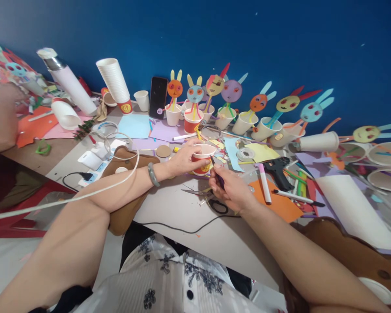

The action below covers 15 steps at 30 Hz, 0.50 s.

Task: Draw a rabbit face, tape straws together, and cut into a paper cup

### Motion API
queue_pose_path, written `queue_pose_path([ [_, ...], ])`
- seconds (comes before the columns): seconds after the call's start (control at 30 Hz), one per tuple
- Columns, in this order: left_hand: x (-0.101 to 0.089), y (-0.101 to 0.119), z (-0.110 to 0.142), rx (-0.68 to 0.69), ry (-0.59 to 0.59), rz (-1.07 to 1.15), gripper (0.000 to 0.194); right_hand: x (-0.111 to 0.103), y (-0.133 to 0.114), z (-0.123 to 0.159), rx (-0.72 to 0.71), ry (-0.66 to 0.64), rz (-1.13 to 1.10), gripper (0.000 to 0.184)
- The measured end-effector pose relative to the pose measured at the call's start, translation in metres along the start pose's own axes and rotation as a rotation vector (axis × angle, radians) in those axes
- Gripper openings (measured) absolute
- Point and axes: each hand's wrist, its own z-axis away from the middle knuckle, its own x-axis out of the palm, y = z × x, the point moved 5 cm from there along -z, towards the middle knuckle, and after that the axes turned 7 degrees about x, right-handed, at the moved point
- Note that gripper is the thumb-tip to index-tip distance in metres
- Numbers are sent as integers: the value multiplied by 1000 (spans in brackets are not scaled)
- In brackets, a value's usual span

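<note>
My left hand [184, 160] is closed round a red and white paper cup [200, 168], which stands upright on the table with its open mouth up. My right hand [231, 189] grips a slim dark pointed tool [219, 179]; most of it is covered by the fingers, so its exact kind does not show. The tool's tip is close to the right side of the cup's rim; whether it touches cannot be told. Below the right hand lies a pair of scissors [217, 206] with black handles.
Paper cups with paper rabbit figures [230, 92] line the wall. A stack of cups [113, 80], a phone [158, 96] and a pink flask [73, 89] stand behind. A glue gun [278, 170] and markers [265, 184] lie right. A white cable [84, 198] crosses my left arm.
</note>
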Motion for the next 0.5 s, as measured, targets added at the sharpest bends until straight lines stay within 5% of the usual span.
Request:
queue_pose_path([
  [0.33,-4,9,-5,-10,-39,74,37,-1,0,-4,37,-10,38,37],
  [0.5,-6,11,-4,-88,5,173,17,-4,-2,-4,14,-8,64,40],
])
